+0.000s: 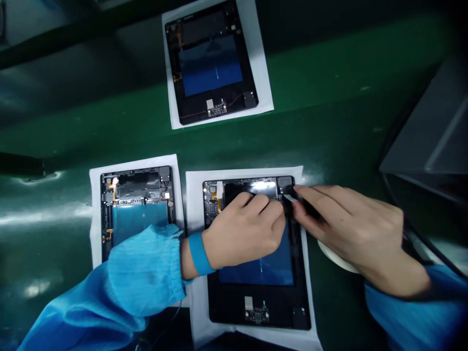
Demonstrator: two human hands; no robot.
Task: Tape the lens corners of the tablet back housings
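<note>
Tablet-like unit, innards showing, is lying on a white sheet by the near edge of the green counter. Both grips are sitting at the unit's far end. R grip is pinching what looks like a small pale strip btwn thumb & forefinger, just beside the black corner part at the unit's far R corner; can't tell if strip & part are touching. L grip is resting over the unit, fingers curled; knuckles are hiding the fingertips, so can't tell if it's pinching anything or just pressing.

Step in hand: prob. fine handling of the strip at that corner, placing vs. lifting unclear. Next move is prob. calling for a light, steady pinch from R, w/ L bracing the unit so it isn't sliding.

Second unit is lying to the L, also toward the counter's near edge, L sleeve covering its lower part. Third unit is lying toward the far edge, on its own sheet. Pale curved item is showing partly under R grip; gray boxy thing is sitting on the R side.
</note>
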